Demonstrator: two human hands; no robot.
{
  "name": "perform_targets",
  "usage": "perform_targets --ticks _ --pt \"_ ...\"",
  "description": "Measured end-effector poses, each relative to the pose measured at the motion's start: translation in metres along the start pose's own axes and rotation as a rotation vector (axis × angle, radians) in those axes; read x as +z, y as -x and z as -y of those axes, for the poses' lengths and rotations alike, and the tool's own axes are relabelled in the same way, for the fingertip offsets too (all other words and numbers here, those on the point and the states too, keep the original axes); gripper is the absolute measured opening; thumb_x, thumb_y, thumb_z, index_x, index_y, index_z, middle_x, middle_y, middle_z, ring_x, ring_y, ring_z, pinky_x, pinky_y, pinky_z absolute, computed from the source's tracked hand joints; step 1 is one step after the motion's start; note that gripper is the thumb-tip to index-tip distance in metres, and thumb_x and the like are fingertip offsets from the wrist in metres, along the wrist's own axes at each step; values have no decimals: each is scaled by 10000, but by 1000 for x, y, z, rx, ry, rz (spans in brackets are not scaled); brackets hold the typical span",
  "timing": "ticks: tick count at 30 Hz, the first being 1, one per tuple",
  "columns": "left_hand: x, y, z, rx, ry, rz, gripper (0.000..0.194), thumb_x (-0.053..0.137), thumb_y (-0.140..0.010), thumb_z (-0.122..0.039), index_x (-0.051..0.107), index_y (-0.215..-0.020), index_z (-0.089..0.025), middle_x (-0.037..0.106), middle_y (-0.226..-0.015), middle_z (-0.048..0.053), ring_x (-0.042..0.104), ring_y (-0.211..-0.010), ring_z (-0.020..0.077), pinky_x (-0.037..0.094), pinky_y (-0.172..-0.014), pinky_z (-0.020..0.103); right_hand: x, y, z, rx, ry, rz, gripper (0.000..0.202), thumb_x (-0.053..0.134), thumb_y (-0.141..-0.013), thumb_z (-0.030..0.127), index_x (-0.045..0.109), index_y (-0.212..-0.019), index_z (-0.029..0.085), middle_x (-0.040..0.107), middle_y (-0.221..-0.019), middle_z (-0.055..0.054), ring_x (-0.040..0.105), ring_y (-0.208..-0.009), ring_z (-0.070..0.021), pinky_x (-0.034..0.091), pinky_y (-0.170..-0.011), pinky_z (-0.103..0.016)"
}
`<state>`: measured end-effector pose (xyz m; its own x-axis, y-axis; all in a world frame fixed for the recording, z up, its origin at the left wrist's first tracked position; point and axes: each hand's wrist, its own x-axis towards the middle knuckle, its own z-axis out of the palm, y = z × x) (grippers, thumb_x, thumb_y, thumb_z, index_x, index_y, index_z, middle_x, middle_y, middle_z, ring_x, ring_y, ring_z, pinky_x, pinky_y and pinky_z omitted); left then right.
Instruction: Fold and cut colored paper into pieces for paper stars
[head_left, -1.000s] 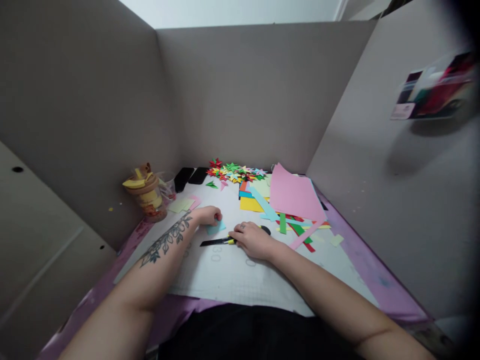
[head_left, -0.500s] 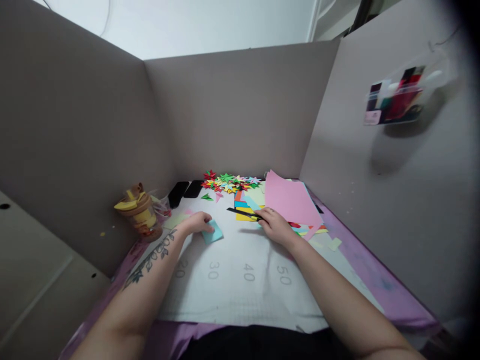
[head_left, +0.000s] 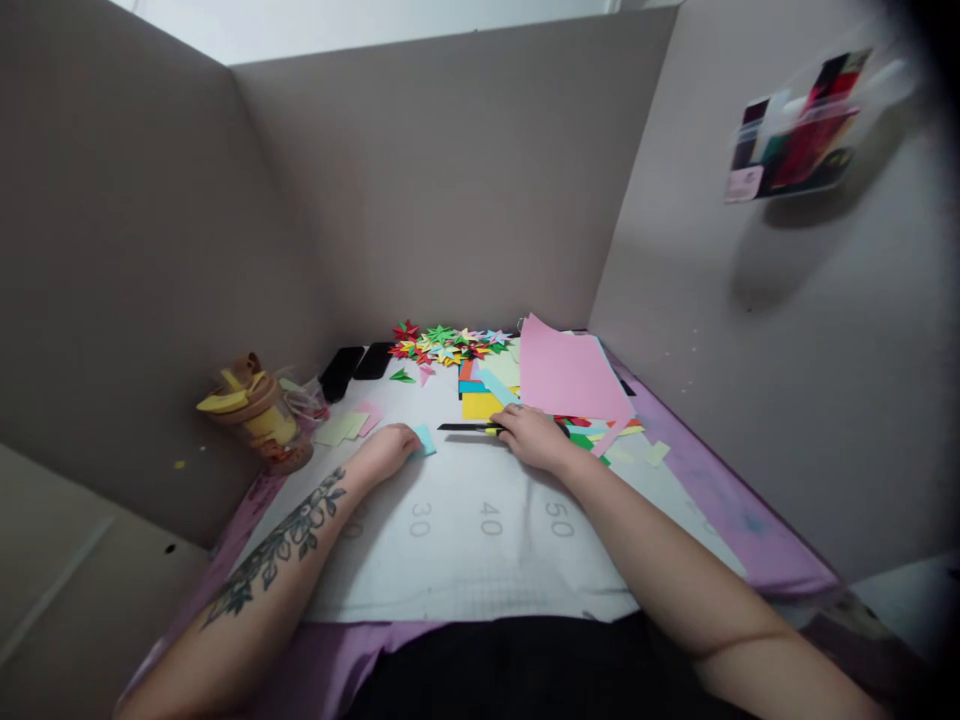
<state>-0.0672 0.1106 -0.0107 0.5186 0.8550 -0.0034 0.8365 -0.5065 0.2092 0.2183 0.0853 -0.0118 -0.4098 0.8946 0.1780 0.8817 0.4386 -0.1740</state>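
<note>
My left hand [head_left: 388,450] is on a light blue paper piece [head_left: 426,440], its fingers closed over the paper's left part; only the right part shows. My right hand [head_left: 531,436] is closed on a black and yellow cutter knife [head_left: 466,428], whose dark blade points left, just above the white mat [head_left: 457,560]. Beyond the knife, a yellow sheet [head_left: 480,404] and other coloured papers lie under a large pink sheet [head_left: 570,375]. A pile of folded paper stars [head_left: 442,345] sits at the back of the mat.
Two black phones [head_left: 342,373] lie at the back left. A cup with a yellow lid [head_left: 259,410] stands at the left edge. Green scraps [head_left: 341,428] lie near it. Grey partitions [head_left: 450,180] enclose the table; a plastic pouch [head_left: 795,140] hangs on the right one.
The view has tilted down and shifted. My left hand now covers more of the blue paper. The knife has turned from slanting to nearly level, still in my right hand.
</note>
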Motion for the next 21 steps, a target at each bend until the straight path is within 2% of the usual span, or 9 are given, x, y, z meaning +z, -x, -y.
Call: perform_targets --ticks 3,7,10,21 --pt "1 -7 19 -45 71 -31 263 469 -746 -117 670 -903 -185 658 -943 52 594 -838 160 431 -777 233 1 0 4 -21 24 64 279 488 -871 239 601 -1124 208 595 -1077 -98 542 -979 -224 373 -826 -323" --pt "3 -14 31 -172 219 19 245 498 -710 -171 643 -908 -179 651 -806 14 597 -738 150 449 -661 220 3 1 6 -69 14 73 268 498 -863 235 605 -1107 212 600 -1039 -85 540 -965 -214 365 -815 -307" --pt "3 -16 31 -201 275 60 227 504 -692 -183 638 -875 -178 649 -787 1 594 -722 139 443 -653 209 3 2 7 -100 9 69 260 494 -856 222 613 -1087 202 606 -1005 -81 541 -945 -206 364 -816 -296" --pt "-2 -19 27 -196 272 99 211 521 -659 -161 662 -815 -179 622 -710 -10 561 -662 133 404 -596 201 7 -4 14 -126 57 119 273 489 -868 248 595 -1117 212 594 -1035 -84 535 -973 -209 356 -815 -303"
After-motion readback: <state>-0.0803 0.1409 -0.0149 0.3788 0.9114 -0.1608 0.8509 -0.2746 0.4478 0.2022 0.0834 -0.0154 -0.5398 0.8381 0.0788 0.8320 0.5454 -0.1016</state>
